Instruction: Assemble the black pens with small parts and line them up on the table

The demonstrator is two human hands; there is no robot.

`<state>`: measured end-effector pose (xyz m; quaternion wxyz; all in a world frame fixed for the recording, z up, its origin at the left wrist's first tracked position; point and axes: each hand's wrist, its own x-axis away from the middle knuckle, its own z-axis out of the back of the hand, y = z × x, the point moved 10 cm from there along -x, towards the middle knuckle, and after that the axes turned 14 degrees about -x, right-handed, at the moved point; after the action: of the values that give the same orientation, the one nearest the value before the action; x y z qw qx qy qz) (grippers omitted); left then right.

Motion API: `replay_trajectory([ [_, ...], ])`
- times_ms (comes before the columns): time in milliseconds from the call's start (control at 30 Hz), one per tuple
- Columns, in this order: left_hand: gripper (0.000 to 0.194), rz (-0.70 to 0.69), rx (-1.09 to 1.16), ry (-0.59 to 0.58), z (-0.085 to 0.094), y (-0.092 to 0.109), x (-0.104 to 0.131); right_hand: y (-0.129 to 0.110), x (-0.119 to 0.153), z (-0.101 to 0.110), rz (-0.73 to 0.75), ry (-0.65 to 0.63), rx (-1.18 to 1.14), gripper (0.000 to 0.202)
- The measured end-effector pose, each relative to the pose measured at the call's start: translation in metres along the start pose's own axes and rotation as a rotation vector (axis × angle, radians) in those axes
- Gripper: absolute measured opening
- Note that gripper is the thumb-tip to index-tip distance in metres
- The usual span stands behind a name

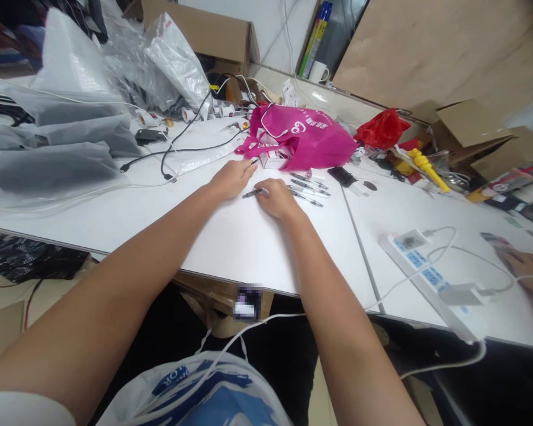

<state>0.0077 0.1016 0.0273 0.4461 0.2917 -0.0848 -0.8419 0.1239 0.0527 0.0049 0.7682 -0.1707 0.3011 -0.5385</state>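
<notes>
My right hand (275, 198) rests low over the white table, its fingers closed around a pen (251, 193) whose dark end pokes out to the left. Just beside it, my left hand (234, 177) has its fingers drawn together. A short dark tip shows at those fingertips, too small to name. Several clear-barrelled pens (308, 184) lie side by side to the right of my right hand. Behind both hands is a pink bag (311, 136) on its side, with a small white box (274, 158) at its opening.
Grey plastic-wrapped packages (48, 165) fill the left. Black cables (182, 149) run across the table's back. To the right lie a black item (342, 176), a power strip (426, 278) with cords, a red bag (382, 128) and cardboard boxes (475, 127). Another person's blurred hand (530, 269) is at far right.
</notes>
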Motion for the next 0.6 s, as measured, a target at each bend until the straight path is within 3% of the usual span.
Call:
replay_trajectory([
  [133, 0.040, 0.014, -0.016, -0.017, -0.001, -0.004, 0.000, -0.006, 0.001, -0.005, -0.011, -0.025, -0.005, 0.021],
  [233, 0.039, 0.005, -0.018, 0.000, 0.000, -0.006, -0.001, -0.003, -0.001, 0.004, -0.034, 0.052, -0.108, 0.015],
  [367, 0.040, 0.005, -0.014, 0.005, 0.000, -0.008, -0.002, 0.015, -0.004, 0.029, -0.073, 0.297, -0.482, 0.005],
  [600, 0.040, 0.001, -0.006, -0.062, -0.008, -0.002, 0.000, 0.053, -0.001, 0.038, -0.312, 0.530, -1.090, 0.027],
])
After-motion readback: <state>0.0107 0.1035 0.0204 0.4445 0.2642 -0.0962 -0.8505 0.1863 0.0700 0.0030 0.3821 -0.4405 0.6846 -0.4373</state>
